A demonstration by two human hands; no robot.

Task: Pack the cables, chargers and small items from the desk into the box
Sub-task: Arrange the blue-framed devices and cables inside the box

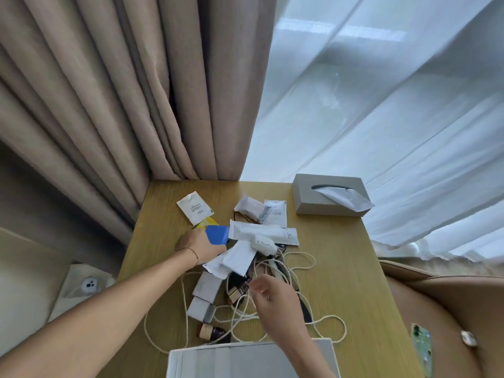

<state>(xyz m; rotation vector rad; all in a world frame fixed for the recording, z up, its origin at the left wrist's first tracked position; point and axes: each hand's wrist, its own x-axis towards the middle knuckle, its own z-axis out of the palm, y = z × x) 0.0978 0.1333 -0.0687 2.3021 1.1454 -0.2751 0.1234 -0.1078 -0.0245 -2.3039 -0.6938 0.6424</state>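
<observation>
On the wooden surface (341,268) the clutter forms one heap, with the grey box (245,358) at six o'clock on the near edge, its rim showing and its inside hidden from here.

The left hand (200,248) lies at nine o'clock of the heap, fingers curled onto a blue packet (217,234) that overlaps a yellow sachet (208,222); whether it grips or only presses is hard to tell. These flat packets, like the white sachet (195,208) at eleven o'clock and the long white wrappers (261,233) in the middle, look light, thin and slippery. They are probably best pinched by an edge or swept up several together.

Below the wrappers sit two small grey-white chargers (204,297), which seem rigid and denser, so a grasp across the body should serve. A small dark bottle with a pale cap (211,331) lies at seven o'clock, likely to roll.

The white cord (330,320) loops limply through the heap and out toward five o'clock. It probably snags on neighbours, so gathering it into coils before lifting seems wise.

The right hand (272,296) hovers over the tangle, fingers loosely bent, apparently holding nothing; blur leaves the fingertips uncertain.

At one o'clock stands a grey tissue box (302,197).
</observation>
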